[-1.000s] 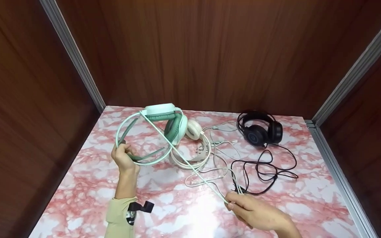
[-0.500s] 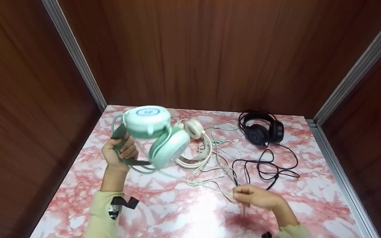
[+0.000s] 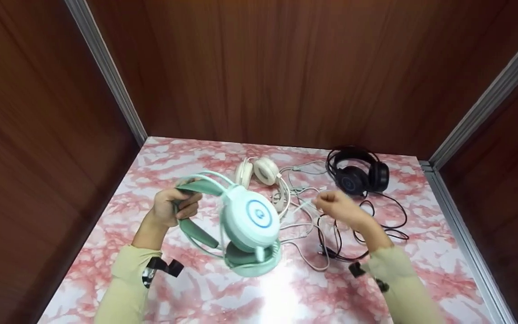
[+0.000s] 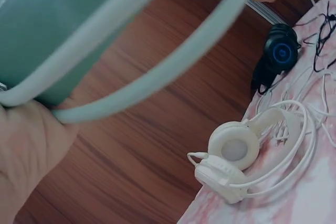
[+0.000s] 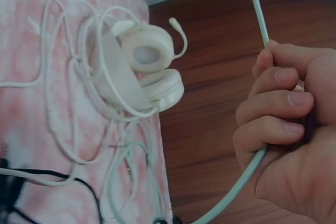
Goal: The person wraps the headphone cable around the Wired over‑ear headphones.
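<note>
My left hand (image 3: 173, 207) grips the headband of a mint-green headset (image 3: 250, 216), held up above the table's left middle with its earcups pointing right. One round earcup with a blue ring logo faces up; the other hangs below it. In the left wrist view the green headband (image 4: 152, 82) crosses close to the lens. My right hand (image 3: 340, 209) is raised over the loose cables, and in the right wrist view its curled fingers (image 5: 268, 106) hold the mint-green cable (image 5: 236, 187). A white headset (image 3: 265, 171) lies on the table behind the green one.
At the back right sits a black headset (image 3: 353, 177), its black cable (image 3: 394, 216) looped in front. Pale cables (image 3: 301, 234) tangle across the middle of the pink-and-white marbled table (image 3: 119, 252). Wood-grain panels (image 3: 259, 72) with metal edge strips stand on three sides.
The left hand has turned the green headset over, and its earcups have swung toward the front right. The right hand has risen and moved farther back with the mint-green cable.
</note>
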Tool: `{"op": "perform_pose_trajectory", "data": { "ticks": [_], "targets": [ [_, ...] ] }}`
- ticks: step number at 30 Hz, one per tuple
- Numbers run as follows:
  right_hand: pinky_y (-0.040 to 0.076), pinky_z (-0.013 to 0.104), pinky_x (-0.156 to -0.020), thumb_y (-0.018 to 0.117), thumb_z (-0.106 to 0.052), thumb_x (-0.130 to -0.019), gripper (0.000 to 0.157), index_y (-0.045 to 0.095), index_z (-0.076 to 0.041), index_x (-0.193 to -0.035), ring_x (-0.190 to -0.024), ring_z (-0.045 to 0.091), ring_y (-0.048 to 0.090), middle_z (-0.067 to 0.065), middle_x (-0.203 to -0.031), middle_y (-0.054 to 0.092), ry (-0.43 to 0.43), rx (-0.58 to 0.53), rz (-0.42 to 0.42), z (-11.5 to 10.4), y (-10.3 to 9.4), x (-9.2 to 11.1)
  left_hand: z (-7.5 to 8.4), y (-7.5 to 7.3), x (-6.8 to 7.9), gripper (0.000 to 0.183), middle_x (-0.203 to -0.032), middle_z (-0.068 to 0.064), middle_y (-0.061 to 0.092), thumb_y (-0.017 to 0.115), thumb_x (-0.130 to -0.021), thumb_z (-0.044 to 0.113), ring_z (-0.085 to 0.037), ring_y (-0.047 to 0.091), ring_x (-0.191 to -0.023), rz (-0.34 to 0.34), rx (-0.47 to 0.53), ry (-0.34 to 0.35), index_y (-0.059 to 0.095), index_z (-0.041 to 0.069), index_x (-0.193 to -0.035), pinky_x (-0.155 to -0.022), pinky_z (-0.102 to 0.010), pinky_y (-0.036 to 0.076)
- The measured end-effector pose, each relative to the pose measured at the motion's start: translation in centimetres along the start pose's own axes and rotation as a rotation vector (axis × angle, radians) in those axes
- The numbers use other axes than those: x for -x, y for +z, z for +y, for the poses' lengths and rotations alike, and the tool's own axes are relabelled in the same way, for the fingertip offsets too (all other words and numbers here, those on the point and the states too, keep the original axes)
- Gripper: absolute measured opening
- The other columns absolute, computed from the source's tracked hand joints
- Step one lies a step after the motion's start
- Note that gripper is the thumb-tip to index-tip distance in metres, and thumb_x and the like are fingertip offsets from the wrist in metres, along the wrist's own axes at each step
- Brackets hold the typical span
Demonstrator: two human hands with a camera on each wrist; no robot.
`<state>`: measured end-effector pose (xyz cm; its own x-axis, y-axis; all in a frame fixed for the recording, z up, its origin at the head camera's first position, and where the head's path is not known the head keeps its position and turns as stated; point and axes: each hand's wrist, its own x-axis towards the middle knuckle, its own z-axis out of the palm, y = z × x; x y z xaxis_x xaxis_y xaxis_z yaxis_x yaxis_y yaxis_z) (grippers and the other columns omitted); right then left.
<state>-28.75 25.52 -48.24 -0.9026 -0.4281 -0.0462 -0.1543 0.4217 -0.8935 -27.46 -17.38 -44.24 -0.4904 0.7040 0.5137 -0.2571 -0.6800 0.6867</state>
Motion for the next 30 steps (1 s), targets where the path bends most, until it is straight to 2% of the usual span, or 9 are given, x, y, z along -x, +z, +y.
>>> {"op": "perform_pose_trajectory", "data": {
  "ticks": [4,9,11,15,17,20,25,27,30],
  "targets": [
    [0.023,0.022,-0.045,0.058,-0.023,-0.097,0.031,0.057,-0.007,-0.071,-0.047,0.008,0.030,-0.005,-0.055,0.035,0.026,0.016,0.022,-2.0,-0.7,-1.5,-0.3,0.4,-0.9,0.051,-0.054,-0.008,0.024,0.039,-0.078,-0.008,-0.016,0.021,-0.034,0.053,-0.330,-0.033,0.063,0.010,-0.119,-0.031,-0.025,0.020],
    [0.020,0.021,-0.042,0.059,-0.018,-0.096,0.027,0.061,-0.009,-0.071,-0.043,0.006,0.027,-0.006,-0.051,0.033,0.066,-0.062,0.017,-4.8,-0.5,-2.5,-1.4,1.7,-2.2,0.031,-0.060,-0.004,0.044,0.049,-0.071,-0.006,-0.015,0.036,-0.038,0.164,-0.890,-0.161,0.059,0.009,-0.097,-0.031,-0.028,0.034],
    [0.019,0.021,-0.041,0.057,-0.017,-0.097,0.027,0.062,-0.007,-0.072,-0.041,0.005,0.026,-0.006,-0.050,0.033,0.095,-0.127,0.008,-6.0,-0.4,-2.7,-2.1,2.3,-2.9,0.022,-0.067,0.001,0.049,0.053,-0.071,-0.005,-0.012,0.044,-0.046,0.208,-1.111,-0.211,0.055,0.008,-0.089,-0.037,-0.028,0.040],
    [0.019,0.019,-0.041,0.052,-0.015,-0.099,0.026,0.065,-0.001,-0.082,-0.042,0.005,0.026,-0.004,-0.053,0.036,0.125,-0.241,-0.048,-8.4,-0.1,-2.0,-3.9,3.0,-4.3,0.018,-0.068,0.006,0.046,0.061,-0.071,0.002,-0.010,0.046,-0.058,0.353,-1.498,-0.233,0.056,0.009,-0.087,-0.051,-0.029,0.041],
    [0.020,0.019,-0.041,0.050,-0.014,-0.100,0.024,0.065,0.001,-0.087,-0.043,0.005,0.027,-0.002,-0.055,0.038,0.107,-0.238,-0.084,-9.5,0.1,-1.4,-4.8,3.1,-4.8,0.019,-0.067,0.007,0.045,0.063,-0.069,0.005,-0.011,0.044,-0.061,0.463,-1.632,-0.190,0.057,0.011,-0.087,-0.054,-0.030,0.038],
    [0.022,0.019,-0.041,0.049,-0.013,-0.101,0.024,0.063,0.000,-0.087,-0.044,0.005,0.030,-0.002,-0.056,0.040,0.043,-0.166,-0.115,-10.8,0.4,-0.2,-6.0,3.0,-5.1,0.020,-0.063,0.006,0.043,0.062,-0.067,0.005,-0.012,0.042,-0.056,0.629,-1.715,-0.069,0.056,0.010,-0.085,-0.049,-0.031,0.035],
    [0.028,0.021,-0.040,0.048,-0.015,-0.102,0.022,0.058,-0.004,-0.085,-0.042,0.008,0.035,0.000,-0.053,0.040,-0.047,-0.033,-0.091,-11.9,0.9,2.4,-7.5,2.4,-4.6,0.018,-0.059,0.005,0.046,0.059,-0.066,0.006,-0.013,0.041,-0.050,0.854,-1.759,0.152,0.057,0.008,-0.083,-0.044,-0.032,0.034],
    [0.030,0.022,-0.039,0.048,-0.015,-0.102,0.020,0.058,-0.005,-0.088,-0.041,0.009,0.037,0.000,-0.053,0.042,-0.072,0.013,-0.079,-12.0,1.4,3.5,-8.0,1.9,-4.0,0.019,-0.058,0.005,0.047,0.058,-0.066,0.006,-0.012,0.041,-0.049,0.962,-1.735,0.216,0.059,0.007,-0.084,-0.044,-0.031,0.035],
    [0.035,0.022,-0.038,0.047,-0.016,-0.103,0.017,0.058,-0.011,-0.091,-0.043,0.009,0.041,-0.001,-0.056,0.046,-0.115,0.114,-0.052,-11.9,2.6,5.2,-8.4,1.1,-3.1,0.021,-0.057,0.003,0.047,0.056,-0.065,0.002,-0.011,0.039,-0.048,1.149,-1.609,0.312,0.061,0.004,-0.086,-0.044,-0.030,0.034]
  ]
}}
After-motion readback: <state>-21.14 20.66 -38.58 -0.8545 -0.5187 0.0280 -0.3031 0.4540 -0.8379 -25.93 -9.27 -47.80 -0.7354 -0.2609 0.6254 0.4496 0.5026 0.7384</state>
